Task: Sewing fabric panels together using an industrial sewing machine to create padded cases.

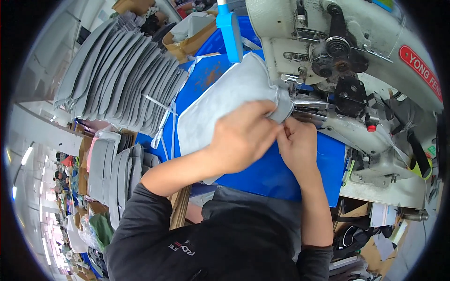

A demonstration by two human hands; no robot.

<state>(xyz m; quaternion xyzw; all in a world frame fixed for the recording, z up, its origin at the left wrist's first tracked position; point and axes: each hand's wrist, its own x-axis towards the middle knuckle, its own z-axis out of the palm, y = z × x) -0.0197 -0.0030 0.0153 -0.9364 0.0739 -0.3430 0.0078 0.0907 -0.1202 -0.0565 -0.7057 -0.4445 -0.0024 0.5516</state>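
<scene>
A pale grey fabric piece with rounded corners lies on the blue work surface, its narrow, edged end at the metal foot and guide of a sewing machine. My left hand rests over the piece's right part, fingers curled and gripping it, slightly blurred. My right hand is just to the right and a little lower, fingers pinched on the fabric's edge below the machine foot; the fingertips are partly hidden.
Tall fanned stacks of grey cut pieces stand at the left, with another stack below and white strips alongside. A blue plastic tool hangs above the surface. A cardboard box is behind; paper and dark items sit at lower right.
</scene>
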